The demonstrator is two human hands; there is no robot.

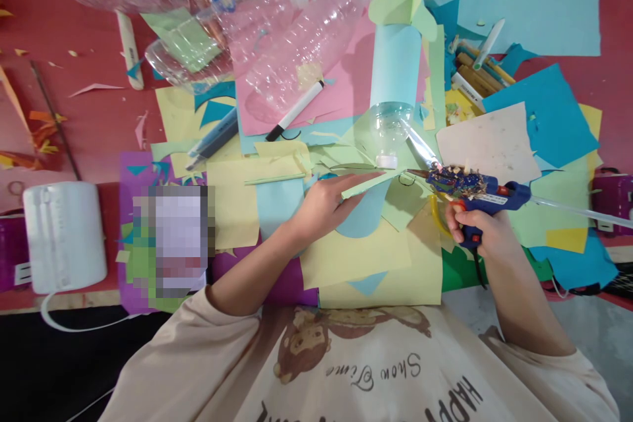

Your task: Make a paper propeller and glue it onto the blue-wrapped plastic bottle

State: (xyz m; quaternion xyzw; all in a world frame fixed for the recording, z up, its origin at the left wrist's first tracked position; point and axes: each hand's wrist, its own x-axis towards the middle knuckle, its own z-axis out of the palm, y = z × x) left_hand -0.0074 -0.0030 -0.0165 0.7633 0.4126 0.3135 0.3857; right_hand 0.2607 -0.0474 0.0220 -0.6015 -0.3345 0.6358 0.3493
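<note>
My left hand (319, 208) holds a folded light green paper piece (370, 183), seen nearly edge-on. My right hand (482, 227) is wrapped around the grip of a blue glue gun (494, 192), and a clear glue stick (583, 210) sticks out of its back. Scraps cling to the gun's front, and its tip points left, close to the paper's right end; whether they touch I cannot tell. Just beyond lies a plastic bottle (390, 122) wrapped in light blue paper, cap towards me, with green paper shapes (395, 10) at its far end.
Clear plastic bottles (316, 33) lie at the back. A black-and-white marker (297, 109) rests on pink paper. A pencil case (64, 237) and a blurred phone-like object (180, 237) are at left. Several pens (479, 72) and paper sheets (548, 112) lie at right.
</note>
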